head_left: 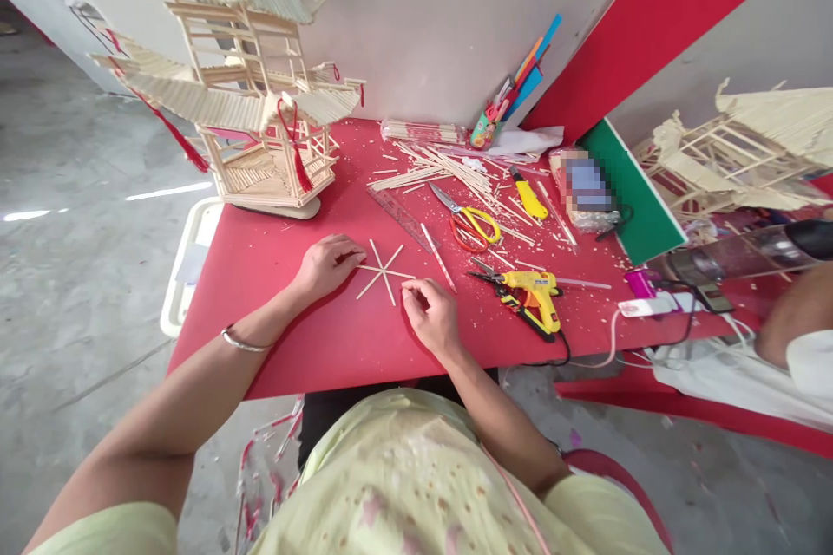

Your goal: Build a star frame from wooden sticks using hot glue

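A six-pointed star of thin wooden sticks lies on the red tabletop between my hands. My left hand is closed in a pinch at the star's left spoke end. On the other side, my right hand is curled with thumb and fingertips together at the right spoke end. The fingertips partly cover both ends. Just beyond the star are a clear ruler and a red-and-white patterned pencil. Scissors with red and yellow handles lie farther back.
A stick-built pagoda stands at the back left. To the right are a yellow glue gun, pliers, a yellow cutter and a power strip. Loose sticks and a pen cup sit behind. Another person's arm shows at right.
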### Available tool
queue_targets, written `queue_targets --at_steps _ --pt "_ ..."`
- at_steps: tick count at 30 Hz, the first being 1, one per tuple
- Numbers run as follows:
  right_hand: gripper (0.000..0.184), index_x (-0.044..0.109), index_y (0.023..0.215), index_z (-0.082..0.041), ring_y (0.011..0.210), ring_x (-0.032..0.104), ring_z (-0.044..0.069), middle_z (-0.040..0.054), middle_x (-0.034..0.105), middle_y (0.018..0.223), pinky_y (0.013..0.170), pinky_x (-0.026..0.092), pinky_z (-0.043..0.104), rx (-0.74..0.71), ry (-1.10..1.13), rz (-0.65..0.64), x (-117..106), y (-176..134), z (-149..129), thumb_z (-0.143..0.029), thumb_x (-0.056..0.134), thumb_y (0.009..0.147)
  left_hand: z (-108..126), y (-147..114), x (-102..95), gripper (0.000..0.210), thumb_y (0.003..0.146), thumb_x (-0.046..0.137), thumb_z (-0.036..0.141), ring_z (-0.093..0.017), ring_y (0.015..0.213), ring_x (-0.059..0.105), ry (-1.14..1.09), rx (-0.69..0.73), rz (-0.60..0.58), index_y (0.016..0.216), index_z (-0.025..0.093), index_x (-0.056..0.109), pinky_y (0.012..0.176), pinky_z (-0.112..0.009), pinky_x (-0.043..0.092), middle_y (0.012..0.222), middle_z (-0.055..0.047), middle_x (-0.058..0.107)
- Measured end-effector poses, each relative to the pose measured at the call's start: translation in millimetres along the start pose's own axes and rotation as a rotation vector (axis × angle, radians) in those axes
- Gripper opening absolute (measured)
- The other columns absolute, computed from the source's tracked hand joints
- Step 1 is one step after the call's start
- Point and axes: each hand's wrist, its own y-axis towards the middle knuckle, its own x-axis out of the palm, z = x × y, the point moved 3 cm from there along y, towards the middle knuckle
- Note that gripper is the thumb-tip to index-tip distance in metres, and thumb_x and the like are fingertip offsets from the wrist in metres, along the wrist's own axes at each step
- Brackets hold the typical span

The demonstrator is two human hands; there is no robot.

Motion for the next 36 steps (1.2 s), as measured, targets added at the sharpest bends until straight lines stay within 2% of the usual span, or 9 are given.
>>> queue_targets --at_steps 36 --pt "0.017 0.073 0.104 -0.024 0.072 0.063 0.015 0.0014 0.07 0.087 0.072 0.05 0.029 0.039 0.004 -0.041 -0.6 1.1 -3.2 -0.031 0.058 0.101 10.2 0.3 -2.9 0.024 0.1 0.062 0.037 -0.02 0.088 0.068 0.036 -0.019 -0.028 0.093 0.021 0.078 0.084 -0.033 0.052 0.094 -0.006 0.076"
